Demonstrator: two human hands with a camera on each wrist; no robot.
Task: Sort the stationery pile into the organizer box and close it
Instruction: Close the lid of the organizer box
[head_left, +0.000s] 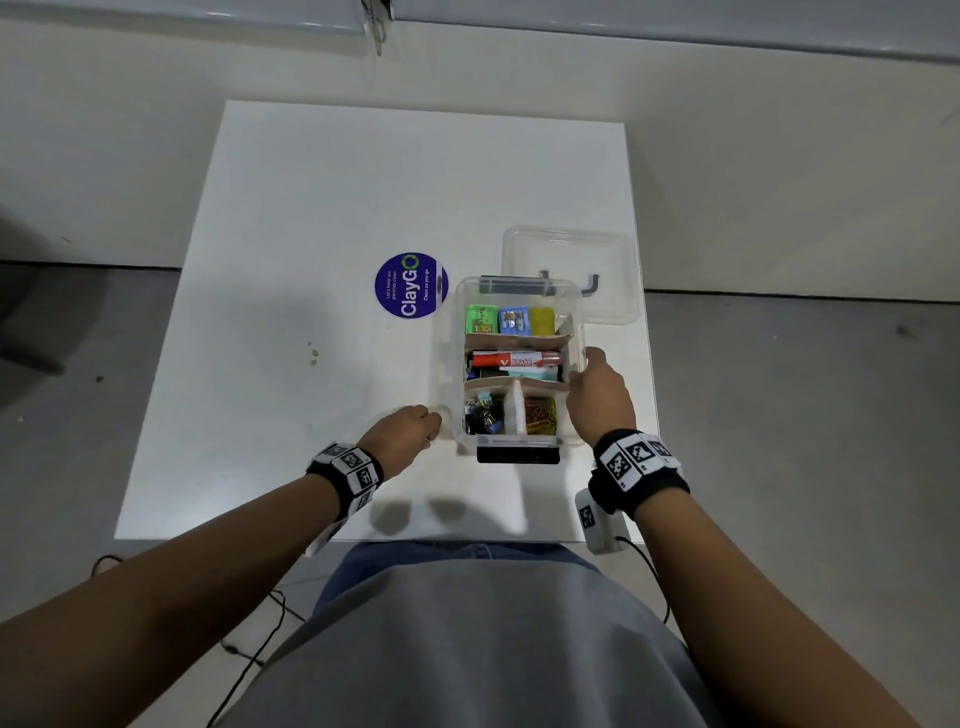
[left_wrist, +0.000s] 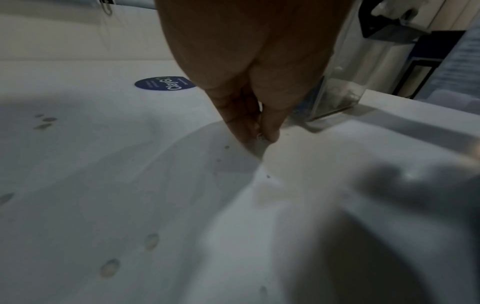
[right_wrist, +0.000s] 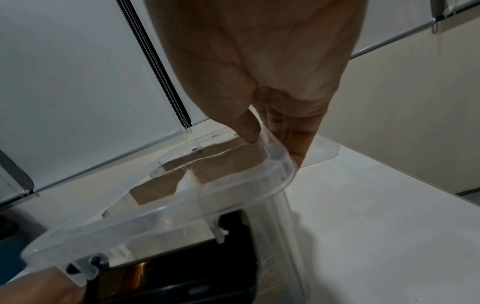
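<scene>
two hands at work: right hand (head_left: 597, 400) pinches the light, slick organizer box (head_left: 519, 364) rim on the counter (head_left: 311, 208), left hand (head_left: 405, 431) pinching something tiny beside it, lid (head_left: 571, 270) behind.

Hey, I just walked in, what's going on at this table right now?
A person is sorting stationery into a clear organizer box on a white table. The right hand grips the box's right rim, thumb inside. The left hand pinches something tiny off the tabletop beside the box; it is too small to identify. The compartments already hold erasers, a red marker, binder clips and paper clips. The lid lies behind the box, not yet on.
</scene>
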